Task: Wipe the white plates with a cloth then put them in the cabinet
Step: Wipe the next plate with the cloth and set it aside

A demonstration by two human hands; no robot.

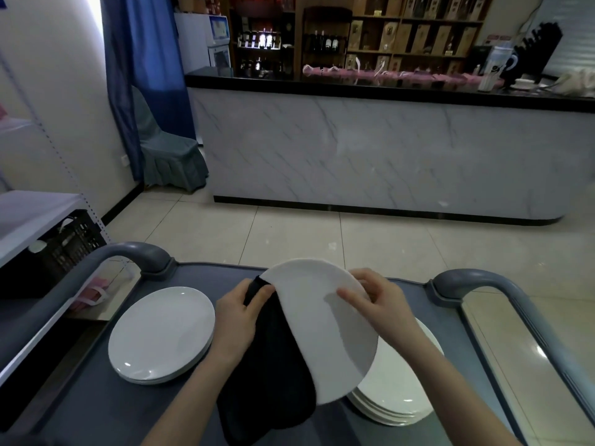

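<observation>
Wiping step: the left hand grips the dark cloth against the tilted white plate; the right hand pinches its rim; steady rim support should let strokes cover the whole face.

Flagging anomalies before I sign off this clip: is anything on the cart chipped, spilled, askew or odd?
Nothing stands out. The held plate, tilted in the right hand, shows no chips; the left hand grips the dark cloth against it. The left stack and right stack sit evenly on the cart.
</observation>
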